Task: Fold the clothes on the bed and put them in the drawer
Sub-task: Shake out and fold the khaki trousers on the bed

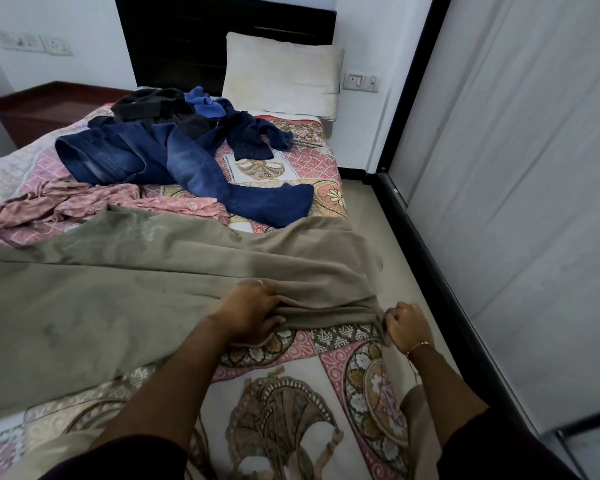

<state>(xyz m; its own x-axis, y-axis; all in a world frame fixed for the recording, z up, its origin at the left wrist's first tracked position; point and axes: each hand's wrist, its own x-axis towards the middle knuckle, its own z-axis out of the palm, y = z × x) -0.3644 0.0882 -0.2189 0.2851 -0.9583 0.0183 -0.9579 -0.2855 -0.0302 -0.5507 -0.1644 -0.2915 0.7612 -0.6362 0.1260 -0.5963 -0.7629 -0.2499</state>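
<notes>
Olive cloth (118,289) cut off at left edge; left hand's fingers (274,320) tucked under its fold.

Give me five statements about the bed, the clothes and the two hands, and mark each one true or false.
1. Both hands grip the olive-grey cloth. True: the left hand and the right hand hold its near edge.
2. The blue jeans are folded into a neat stack. False: they lie spread out and unfolded.
3. A white pillow leans at the head of the bed. True.
4. The pink patterned garment lies on the floor. False: it lies crumpled on the bedspread.
5. The left hand wears a ring. True.
</notes>
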